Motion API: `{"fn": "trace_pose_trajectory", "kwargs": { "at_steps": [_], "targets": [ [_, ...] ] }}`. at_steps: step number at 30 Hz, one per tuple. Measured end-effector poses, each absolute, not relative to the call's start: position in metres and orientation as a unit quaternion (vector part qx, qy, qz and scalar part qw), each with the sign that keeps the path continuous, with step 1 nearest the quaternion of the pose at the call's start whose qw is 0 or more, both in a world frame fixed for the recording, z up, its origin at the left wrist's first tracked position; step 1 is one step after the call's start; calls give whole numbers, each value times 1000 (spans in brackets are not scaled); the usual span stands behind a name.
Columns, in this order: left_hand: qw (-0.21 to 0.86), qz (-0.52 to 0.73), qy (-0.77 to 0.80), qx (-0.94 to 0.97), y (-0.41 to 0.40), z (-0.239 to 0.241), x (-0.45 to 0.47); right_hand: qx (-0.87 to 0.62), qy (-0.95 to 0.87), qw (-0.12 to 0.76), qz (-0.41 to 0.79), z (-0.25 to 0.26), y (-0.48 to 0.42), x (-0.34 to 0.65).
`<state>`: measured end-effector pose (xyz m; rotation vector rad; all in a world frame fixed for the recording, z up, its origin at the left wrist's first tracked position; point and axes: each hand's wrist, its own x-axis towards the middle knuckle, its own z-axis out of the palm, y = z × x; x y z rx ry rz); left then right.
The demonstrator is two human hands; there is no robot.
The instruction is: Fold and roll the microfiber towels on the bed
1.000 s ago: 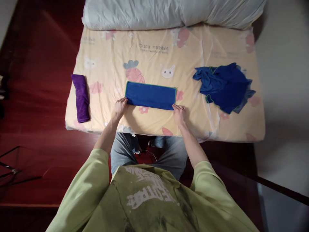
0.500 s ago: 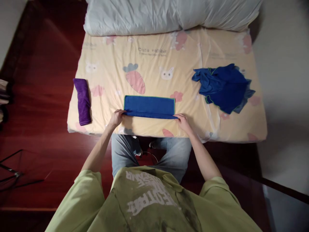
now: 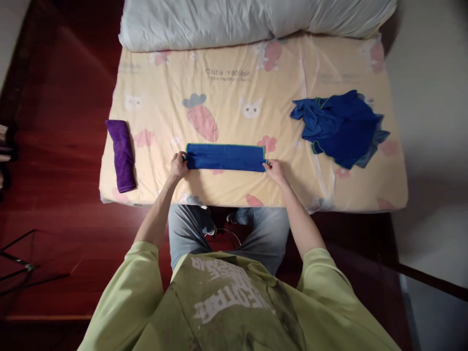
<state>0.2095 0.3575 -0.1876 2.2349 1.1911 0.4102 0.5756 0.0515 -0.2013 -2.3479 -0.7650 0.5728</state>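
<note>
A blue towel with green edging (image 3: pixel 225 157) lies folded into a long narrow strip on the bed, close to its front edge. My left hand (image 3: pixel 179 165) pinches the strip's left end, fingers closed on the fabric. At the right end, my right hand (image 3: pixel 274 170) grips the other near corner between thumb and fingers. Off to the left rests a purple rolled or folded towel (image 3: pixel 122 157), apart from my hand. To the right, a crumpled pile of blue cloths with green edging (image 3: pixel 341 129) lies loose.
The bed (image 3: pixel 157 122) has a yellow sheet printed with carrots and rabbits. A pale quilt (image 3: pixel 256 22) is bunched across its far side. Dark red floor (image 3: pixel 66 195) runs along the left, where a black metal stand (image 3: pixel 22 263) shows. A wall (image 3: pixel 431 122) rises at the right.
Both hands have moved away from me, carrying the towel's near edge over onto the rest of it. The strip is now narrower. The purple towel and the blue pile stay put.
</note>
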Motion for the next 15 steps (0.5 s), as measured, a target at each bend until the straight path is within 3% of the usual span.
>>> {"fn": "trace_pose_trajectory", "kwargs": {
  "at_steps": [5, 9, 15],
  "targets": [
    [227, 149, 420, 866, 340, -183, 210, -901, -300, 283, 138, -197, 49, 563],
    [199, 132, 346, 907, 331, -181, 204, -868, -420, 262, 28, -187, 40, 550],
    [227, 95, 272, 930, 333, -184, 195, -782, -577, 209, 111, -184, 31, 549]
  ]
}}
